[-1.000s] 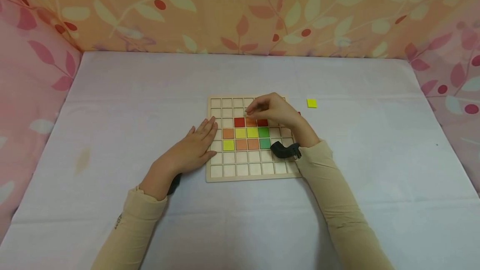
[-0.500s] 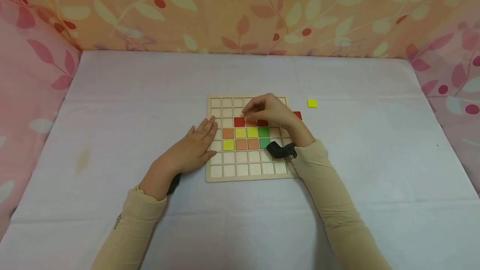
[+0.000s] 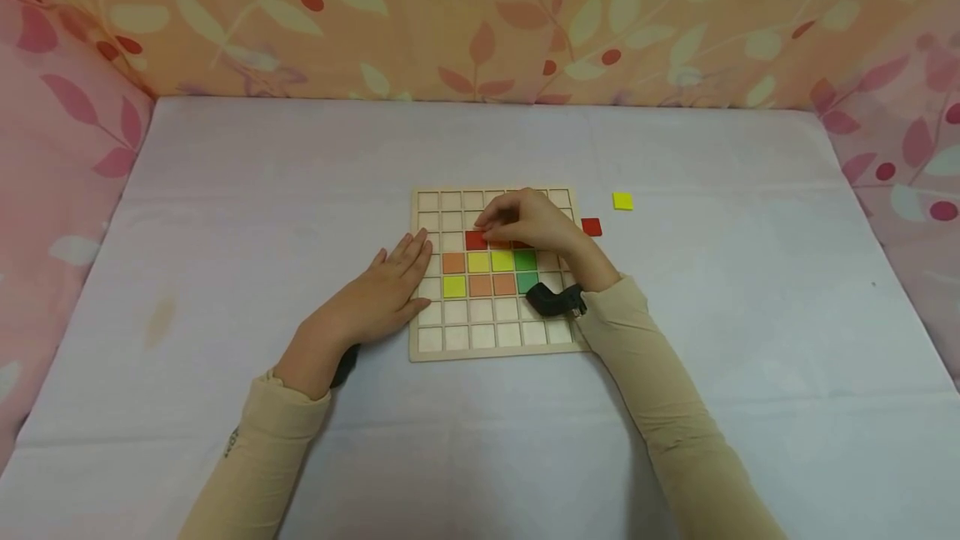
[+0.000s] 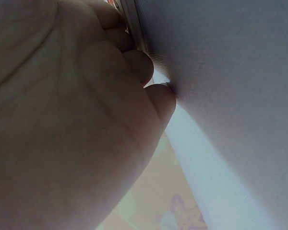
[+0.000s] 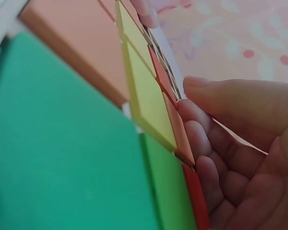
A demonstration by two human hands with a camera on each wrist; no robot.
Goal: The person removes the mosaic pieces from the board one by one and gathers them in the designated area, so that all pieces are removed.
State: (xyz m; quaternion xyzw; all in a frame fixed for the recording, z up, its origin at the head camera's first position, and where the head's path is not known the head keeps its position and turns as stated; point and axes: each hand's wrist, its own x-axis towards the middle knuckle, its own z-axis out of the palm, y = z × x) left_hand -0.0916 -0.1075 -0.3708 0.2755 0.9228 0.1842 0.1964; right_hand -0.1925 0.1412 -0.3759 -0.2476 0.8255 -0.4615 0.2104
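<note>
A square wooden grid board lies on the white table, with red, orange, yellow and green square tiles in some cells. My left hand rests flat on its left edge, fingers extended. Over the board's upper rows is my right hand, its thumb and fingers loosely bent beside a red tile. In the right wrist view, fingertips touch the board near the orange tile, and no tile shows between thumb and fingers. A teal tile and a yellow tile appear close up there.
Just right of the board lies a loose red tile. Further up and right is a loose yellow tile. Leaf-patterned cloth encloses the back and sides of the table.
My right hand has shifted a little left along the row of red and orange tiles, uncovering the loose red tile. My left hand keeps its place on the board.
</note>
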